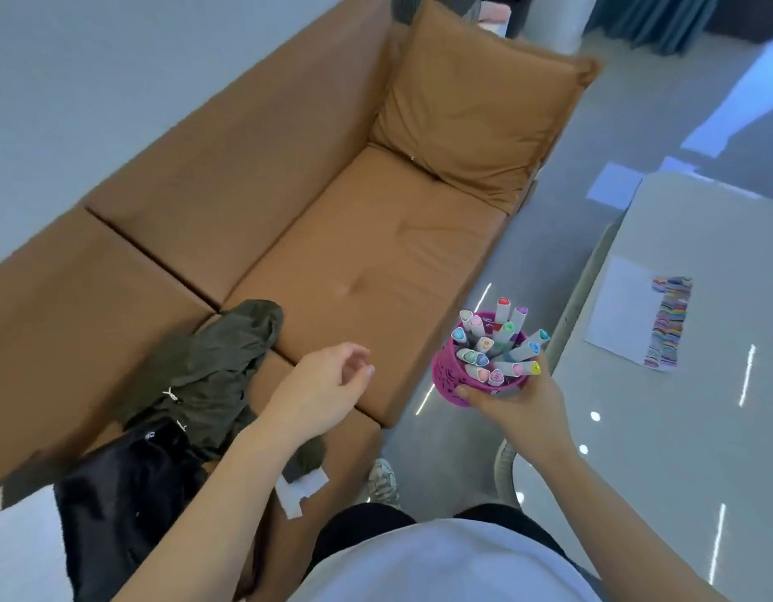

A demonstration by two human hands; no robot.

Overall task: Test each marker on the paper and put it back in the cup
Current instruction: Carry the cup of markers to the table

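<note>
The purple cup (447,375) was held in the air by the right grip (519,406), whose fingers were curled under and around its lower wall, the thumb pressed to the near side. The cup was carried over the floor, between the sofa (354,254) and the edge of the bench (702,427), touching neither. It was packed with capped markers (497,341), several of them leaning outward past the rim on the bench side. The left grip (328,384) was loosely curled over the sofa seat and nothing was held in it. The paper (619,310) lay flat on the bench, well apart from the cup, with a dense strip of coloured strokes (667,323) along its far edge.

The step in hand was judged to be the carrying of the cup, most likely towards the bench; which way it was travelling could not be told. For this to be done well, the cup would best be kept upright, since the leaning markers could be tipped out by a tilt towards the bench. The free left grip could be brought under the base for support. The cup would best be set down just beside the paper, on bare bench and off the strokes, so that fresh ink was not smeared and each marker could be drawn out and returned within easy reach.
</note>
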